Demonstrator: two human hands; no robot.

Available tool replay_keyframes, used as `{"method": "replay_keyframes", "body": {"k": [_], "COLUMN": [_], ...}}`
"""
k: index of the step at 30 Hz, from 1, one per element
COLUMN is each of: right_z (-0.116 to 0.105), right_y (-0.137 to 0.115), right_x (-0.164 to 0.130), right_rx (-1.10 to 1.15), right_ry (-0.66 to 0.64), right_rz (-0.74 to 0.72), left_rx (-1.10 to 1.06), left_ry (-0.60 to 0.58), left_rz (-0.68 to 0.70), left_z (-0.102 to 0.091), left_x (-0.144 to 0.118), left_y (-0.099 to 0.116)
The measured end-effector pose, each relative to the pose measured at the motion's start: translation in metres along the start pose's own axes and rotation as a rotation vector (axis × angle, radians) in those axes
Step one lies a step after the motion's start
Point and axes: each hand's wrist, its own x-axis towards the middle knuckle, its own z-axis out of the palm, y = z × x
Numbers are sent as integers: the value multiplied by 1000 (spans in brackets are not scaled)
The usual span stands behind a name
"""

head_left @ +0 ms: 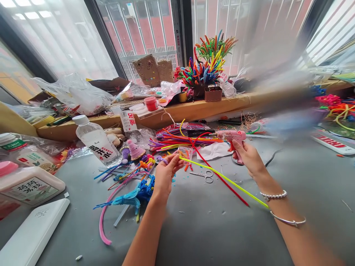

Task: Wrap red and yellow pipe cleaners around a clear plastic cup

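My left hand pinches one end of a bright yellow pipe cleaner, which slants down to the right toward my right wrist. A small purple curl shows beside the left fingertips; I cannot tell whether they grip it too. My right hand is closed around the handle of a pink glue gun, its nozzle pointing left. Under the yellow strand, a red pipe cleaner runs diagonally. Small scissors lie on the grey table between my hands.
A bundle of coloured pipe cleaners lies behind my hands. Left of them stand a water bottle and a pink-capped jug, near a white box-like slab. Blue pipe-cleaner flowers lie by my left forearm. A blurred shape crosses the upper right.
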Motion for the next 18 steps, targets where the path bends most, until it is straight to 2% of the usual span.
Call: {"method": "replay_keyframes", "body": {"k": [7, 11, 14, 18], "right_z": [-5, -8, -7, -5], "right_y": [-6, -16, -20, -18], "right_x": [-2, -7, -12, -12], "right_rx": [81, 177, 151, 108], "right_ry": [81, -5, -29, 86], "right_rz": [-84, 2, 5, -93], "left_rx": [18, 94, 91, 33], "left_ry": [83, 101, 124, 168], "left_rz": [104, 162, 171, 165], "left_z": [0, 2, 2, 1], "left_x": [0, -2, -1, 1], "left_y": [-4, -6, -8, -7]}}
